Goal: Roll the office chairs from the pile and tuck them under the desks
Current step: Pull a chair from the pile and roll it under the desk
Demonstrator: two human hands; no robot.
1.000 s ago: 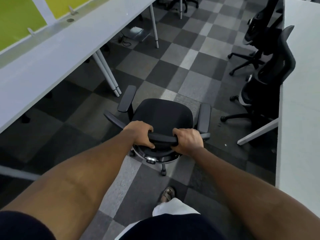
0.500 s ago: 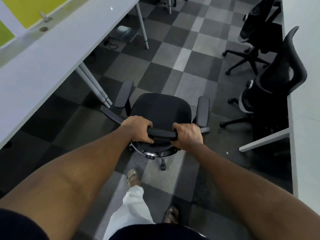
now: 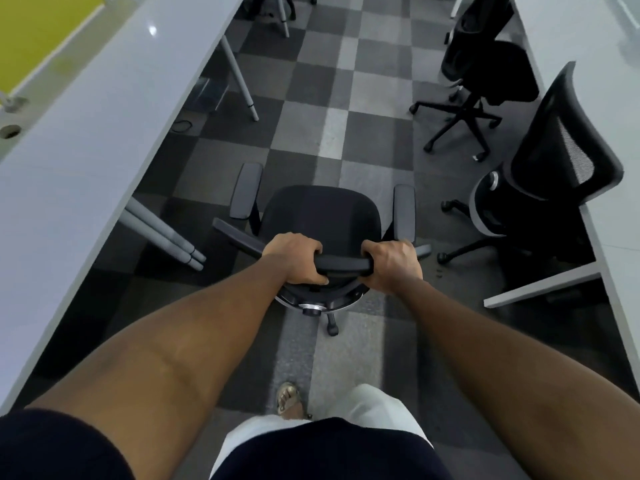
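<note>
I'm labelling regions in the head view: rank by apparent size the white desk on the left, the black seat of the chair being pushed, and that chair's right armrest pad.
1. White desk on the left
2. Black seat
3. Right armrest pad

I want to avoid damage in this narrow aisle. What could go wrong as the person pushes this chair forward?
1. The black armrest chair, held at its back by the left hand and right hand, may catch the splayed grey desk legs on the left.
2. Its right side may hit the wheeled base of the black mesh-back chair.
3. The sandalled foot may kick the rear castor.
</note>
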